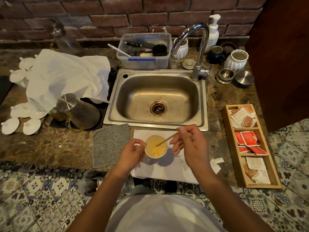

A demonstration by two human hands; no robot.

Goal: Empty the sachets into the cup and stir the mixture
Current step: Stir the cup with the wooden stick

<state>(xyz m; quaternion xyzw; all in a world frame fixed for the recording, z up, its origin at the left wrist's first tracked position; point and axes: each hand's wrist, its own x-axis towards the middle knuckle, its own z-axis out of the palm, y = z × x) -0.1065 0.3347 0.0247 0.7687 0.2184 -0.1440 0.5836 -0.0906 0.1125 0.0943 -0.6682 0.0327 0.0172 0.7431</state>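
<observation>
Both hands work at the cup point(155, 146), which stands on a white cloth point(167, 166) at 6 o'clock of the sink point(157, 99). Left hand point(132, 154) grips its rim at 9 o'clock; right hand point(189, 143) pinches a wooden stirrer point(167, 139) dipped in yellow liquid.

Kitchen: sink point(204, 104), tap point(199, 52), brick wall point(100, 15).

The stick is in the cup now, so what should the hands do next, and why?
Probably stir: sweep the stick round in the cup. The right hand pinches the stick with its tip already in the yellowish liquid, and the left hand grips the cup's side to steady it. A torn sachet lying on the counter suggests the powder is already in.
</observation>
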